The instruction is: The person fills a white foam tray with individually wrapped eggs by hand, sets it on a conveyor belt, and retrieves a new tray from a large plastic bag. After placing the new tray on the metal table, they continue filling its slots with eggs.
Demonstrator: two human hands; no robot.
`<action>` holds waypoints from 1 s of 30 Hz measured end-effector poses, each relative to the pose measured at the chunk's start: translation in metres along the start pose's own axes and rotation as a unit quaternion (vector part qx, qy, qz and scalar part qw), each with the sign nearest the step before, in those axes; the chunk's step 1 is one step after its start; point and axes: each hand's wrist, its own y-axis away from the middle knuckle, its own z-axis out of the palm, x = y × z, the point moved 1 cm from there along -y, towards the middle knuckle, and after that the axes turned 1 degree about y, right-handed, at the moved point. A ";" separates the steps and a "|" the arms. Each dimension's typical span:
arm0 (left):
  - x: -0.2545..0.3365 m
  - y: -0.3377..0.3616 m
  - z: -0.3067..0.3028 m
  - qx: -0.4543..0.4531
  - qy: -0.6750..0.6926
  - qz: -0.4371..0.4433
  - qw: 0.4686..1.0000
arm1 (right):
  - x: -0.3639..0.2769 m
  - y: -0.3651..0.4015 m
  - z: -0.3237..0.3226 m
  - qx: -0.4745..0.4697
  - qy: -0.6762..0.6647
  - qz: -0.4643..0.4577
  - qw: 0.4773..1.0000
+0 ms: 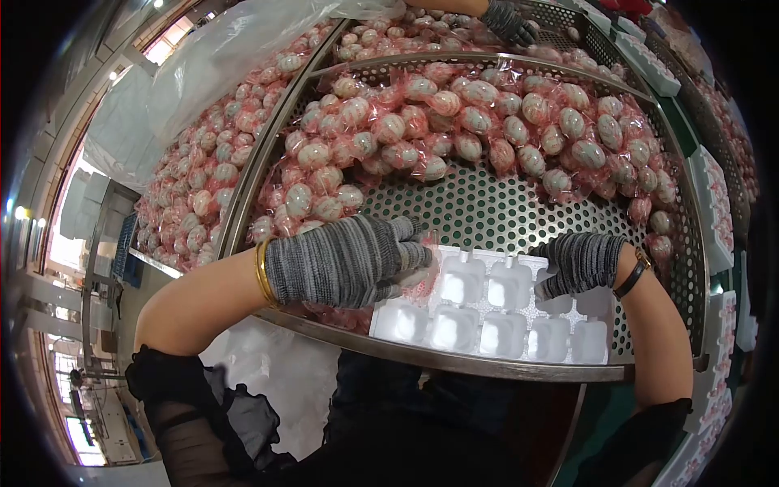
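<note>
A perforated steel table (487,207) with a raised rim fills the middle. Left of that rim lies a separate heap of film-wrapped eggs (211,170), with a clear plastic sheet (219,57) bunched up at its far end. At the top edge another person's gloved hand (507,20) rests among eggs. Stacks of white foam trays (710,203) line the right side beyond the rim, and bright windows (61,252) show at far left.
</note>
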 end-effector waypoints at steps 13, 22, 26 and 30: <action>-0.027 -0.018 0.008 -0.062 0.199 -0.053 0.977 | 0.005 -0.002 0.003 0.018 -0.036 -0.031 0.999; -0.016 -0.019 0.016 -0.062 0.110 -0.024 0.992 | 0.005 -0.008 0.009 0.006 -0.064 -0.004 0.998; 0.000 -0.004 0.022 0.046 0.139 -0.017 0.989 | 0.003 -0.006 0.007 0.000 -0.057 0.010 0.998; -0.026 0.010 0.042 0.171 0.294 -0.025 0.940 | -0.001 -0.012 0.006 -0.018 -0.051 0.008 0.999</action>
